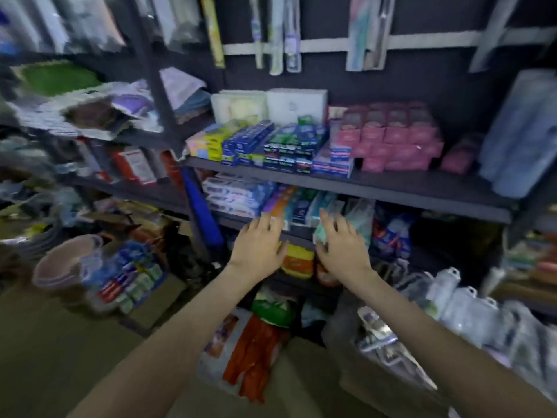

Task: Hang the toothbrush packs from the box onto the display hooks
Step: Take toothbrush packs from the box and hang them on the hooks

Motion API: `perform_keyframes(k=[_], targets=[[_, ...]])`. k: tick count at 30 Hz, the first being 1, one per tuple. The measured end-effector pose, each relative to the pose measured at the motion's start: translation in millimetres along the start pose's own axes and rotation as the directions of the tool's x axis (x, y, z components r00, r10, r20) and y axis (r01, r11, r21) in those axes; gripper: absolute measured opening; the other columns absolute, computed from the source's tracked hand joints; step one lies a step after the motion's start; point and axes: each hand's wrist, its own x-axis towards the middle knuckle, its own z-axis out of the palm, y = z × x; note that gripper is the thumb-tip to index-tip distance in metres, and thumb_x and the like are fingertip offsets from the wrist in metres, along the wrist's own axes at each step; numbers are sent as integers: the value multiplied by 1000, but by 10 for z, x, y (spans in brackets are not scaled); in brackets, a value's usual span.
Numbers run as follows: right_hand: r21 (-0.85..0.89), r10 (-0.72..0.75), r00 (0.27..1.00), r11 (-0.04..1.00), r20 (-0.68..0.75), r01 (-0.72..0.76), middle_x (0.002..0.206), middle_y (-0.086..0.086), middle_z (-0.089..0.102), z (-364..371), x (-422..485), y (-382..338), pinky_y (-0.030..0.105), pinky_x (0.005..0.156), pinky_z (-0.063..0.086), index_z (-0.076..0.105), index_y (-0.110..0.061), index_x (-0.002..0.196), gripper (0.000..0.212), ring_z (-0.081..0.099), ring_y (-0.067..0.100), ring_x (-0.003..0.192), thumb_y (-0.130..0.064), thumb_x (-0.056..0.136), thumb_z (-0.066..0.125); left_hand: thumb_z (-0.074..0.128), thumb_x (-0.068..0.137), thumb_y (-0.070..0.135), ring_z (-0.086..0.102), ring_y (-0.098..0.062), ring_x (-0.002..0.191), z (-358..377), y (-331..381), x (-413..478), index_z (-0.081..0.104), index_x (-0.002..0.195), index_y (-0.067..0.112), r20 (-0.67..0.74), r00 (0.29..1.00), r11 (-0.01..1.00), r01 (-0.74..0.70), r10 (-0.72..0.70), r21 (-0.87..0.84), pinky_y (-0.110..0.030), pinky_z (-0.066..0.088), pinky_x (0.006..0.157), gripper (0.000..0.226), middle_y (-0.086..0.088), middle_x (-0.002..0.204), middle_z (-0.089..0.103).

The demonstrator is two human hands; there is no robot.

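Dim shop shelving fills our view, with heavy motion blur on the left. Toothbrush packs (291, 34) hang upper middle of the frame, along a white rail (331, 43) on the dark back panel; the hooks are too blurred to make out. Our left hand (259, 245) is just below centre, fingers straight and spread, holding nothing, tips at the lip of the lower shelf (297, 235). Our right hand (342, 247) is just beside it, laid over a teal pack (318, 233). We cannot tell whether it grips the pack or only touches it. Toothpaste cartons (271, 143) line the upper shelf (422, 188), with pink boxes (394, 140) to their right. Lower left, a cardboard box (156, 303) of coloured packs sits beside pinkish buckets (66, 260).
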Motion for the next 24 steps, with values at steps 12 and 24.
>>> perform_keyframes(k=[12,24], targets=[[-61,681,732,730,-16,-681,149,18,29,232,-817,1333,41,104,33,6,-11,153,72,30,35,134,-37,98,44,38,100,43,37,-23,134,843,1213,713,13,153,22,136,783,769,-537,607,-347,-34,48,91,62,-1,156,20],[-87,897,438,441,50,-893,140,14,34,729,-946,1337,37,101,34,11,-8,149,74,34,31,127,-37,93,48,36,101,39,30,-27,139,1508,1542,794,6,154,23,296,493,573,-659,819,-487,-40,44,99,62,-2,158,14]])
